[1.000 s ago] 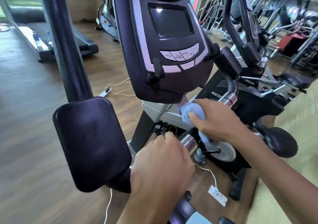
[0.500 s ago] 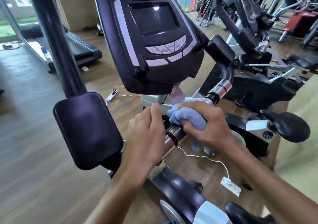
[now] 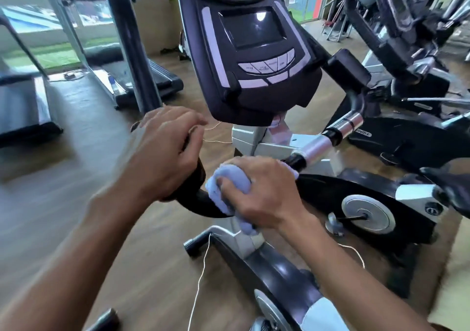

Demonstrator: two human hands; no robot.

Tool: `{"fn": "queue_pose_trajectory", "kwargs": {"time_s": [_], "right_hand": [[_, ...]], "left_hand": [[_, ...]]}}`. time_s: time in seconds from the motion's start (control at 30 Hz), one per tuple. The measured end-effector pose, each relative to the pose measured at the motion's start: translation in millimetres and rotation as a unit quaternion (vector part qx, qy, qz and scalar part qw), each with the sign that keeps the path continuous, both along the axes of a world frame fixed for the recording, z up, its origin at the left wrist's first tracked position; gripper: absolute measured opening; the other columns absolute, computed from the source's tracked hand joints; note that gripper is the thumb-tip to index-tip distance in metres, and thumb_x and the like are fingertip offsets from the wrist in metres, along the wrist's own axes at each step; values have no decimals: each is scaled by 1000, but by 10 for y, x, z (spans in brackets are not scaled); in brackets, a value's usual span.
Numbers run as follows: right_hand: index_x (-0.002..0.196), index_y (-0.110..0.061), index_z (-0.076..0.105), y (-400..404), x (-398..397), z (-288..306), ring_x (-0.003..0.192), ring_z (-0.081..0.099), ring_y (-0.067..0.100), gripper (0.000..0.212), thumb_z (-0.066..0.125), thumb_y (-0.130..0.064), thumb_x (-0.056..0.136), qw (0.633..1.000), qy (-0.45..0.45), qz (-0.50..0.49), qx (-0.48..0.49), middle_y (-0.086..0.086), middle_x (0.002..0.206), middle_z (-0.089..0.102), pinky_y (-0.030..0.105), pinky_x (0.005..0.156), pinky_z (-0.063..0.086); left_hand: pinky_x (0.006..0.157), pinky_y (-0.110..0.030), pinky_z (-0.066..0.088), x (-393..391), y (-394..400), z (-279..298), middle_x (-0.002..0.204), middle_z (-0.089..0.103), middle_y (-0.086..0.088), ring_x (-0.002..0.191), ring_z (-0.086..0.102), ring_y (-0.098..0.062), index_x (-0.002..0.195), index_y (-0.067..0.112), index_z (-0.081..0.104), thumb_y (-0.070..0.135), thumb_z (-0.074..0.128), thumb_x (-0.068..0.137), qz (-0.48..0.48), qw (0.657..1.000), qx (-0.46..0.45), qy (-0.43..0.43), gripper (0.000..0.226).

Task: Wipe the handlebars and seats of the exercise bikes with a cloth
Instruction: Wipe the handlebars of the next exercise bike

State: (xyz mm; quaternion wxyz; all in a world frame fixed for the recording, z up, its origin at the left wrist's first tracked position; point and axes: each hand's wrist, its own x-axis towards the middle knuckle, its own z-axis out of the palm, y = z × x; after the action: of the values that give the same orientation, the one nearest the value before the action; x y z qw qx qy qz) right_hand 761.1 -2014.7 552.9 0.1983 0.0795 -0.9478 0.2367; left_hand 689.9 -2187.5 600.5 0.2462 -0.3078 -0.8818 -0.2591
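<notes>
Below console (image 3: 254, 50): left hand (image 3: 165, 152) grips black handlebar (image 3: 195, 203); right hand (image 3: 264, 193) clamps blue cloth (image 3: 229, 185) round it, just beside.

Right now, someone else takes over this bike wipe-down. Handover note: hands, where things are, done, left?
Left hand: grips the curved black handlebar of the near exercise bike, steadying it.
Right hand: holds the bunched light-blue cloth wrapped round the same bar, just below the dark console with the small screen.
Done: cannot tell from this view how much of the bar is already clean.
Left: the chrome and black right handlebar section, this bike's seat, out of view here, and the other black bike to the right.
</notes>
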Motion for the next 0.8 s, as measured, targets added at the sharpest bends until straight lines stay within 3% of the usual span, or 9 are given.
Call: {"fn": "queue_pose_trajectory", "kwargs": {"time_s": [0.1,0.2,0.27,0.33,0.4,0.47,0.53,0.7,0.8], "right_hand": [[92,-30,73,65,-13,-34,89,65,17,38,45,-55,83,1000,0,11,-2,-8,88,72,38,80,49],[108,-19,75,255,325,-251,106,68,16,32,63,-34,82,985,116,117,-50,-7,109,73,39,96,50],[105,-20,76,375,256,-232,104,69,17,33,60,-35,80,989,94,105,-54,-7,106,74,41,93,52],[91,-26,74,335,-72,11,92,68,21,48,42,-58,75,999,-21,-4,-47,-7,90,74,40,81,53],[82,-23,70,175,-387,107,85,66,26,58,34,-68,76,990,-118,-72,4,-4,78,70,37,69,46],[79,-20,67,-69,-394,14,84,63,30,52,36,-63,83,995,-71,-39,55,0,75,66,36,64,36],[84,-23,68,-181,-154,-62,81,63,25,45,39,-57,84,999,27,-14,41,-2,78,68,37,63,37],[99,-15,73,182,88,-229,81,66,13,27,65,-34,82,976,121,148,-101,-9,86,69,34,75,52],[84,-21,67,170,176,-212,65,57,-2,17,61,-37,84,941,179,28,-286,-17,69,62,20,61,46]], "left_hand": [[90,-47,50,11,48,-67,96,74,-1,102,66,-25,94,13,72,41,38,102,57,998,36,1,45],[79,-30,49,95,18,-71,80,70,7,84,66,-9,94,12,76,33,35,105,20,984,175,25,47],[73,-25,47,141,-4,-97,78,69,11,79,65,-1,100,12,78,27,29,105,6,958,285,34,52],[77,-32,51,155,-6,-121,90,75,1,87,70,-10,105,10,77,25,25,105,14,928,372,24,53],[85,-28,52,129,1,-139,101,75,-1,97,69,-8,108,10,75,16,25,107,32,902,430,9,50],[96,-35,52,104,-3,-157,109,76,-3,108,68,-12,109,10,75,16,25,109,22,871,490,-19,50],[100,-46,51,67,-11,-164,110,76,-4,110,68,-19,107,11,75,28,23,108,23,857,513,-40,55],[86,-24,47,37,-11,-147,104,73,1,100,65,-11,107,12,73,42,20,101,59,886,457,-51,61],[85,-21,45,28,-15,-145,101,71,3,97,63,-8,105,10,71,30,24,106,60,889,453,-38,51]]}}
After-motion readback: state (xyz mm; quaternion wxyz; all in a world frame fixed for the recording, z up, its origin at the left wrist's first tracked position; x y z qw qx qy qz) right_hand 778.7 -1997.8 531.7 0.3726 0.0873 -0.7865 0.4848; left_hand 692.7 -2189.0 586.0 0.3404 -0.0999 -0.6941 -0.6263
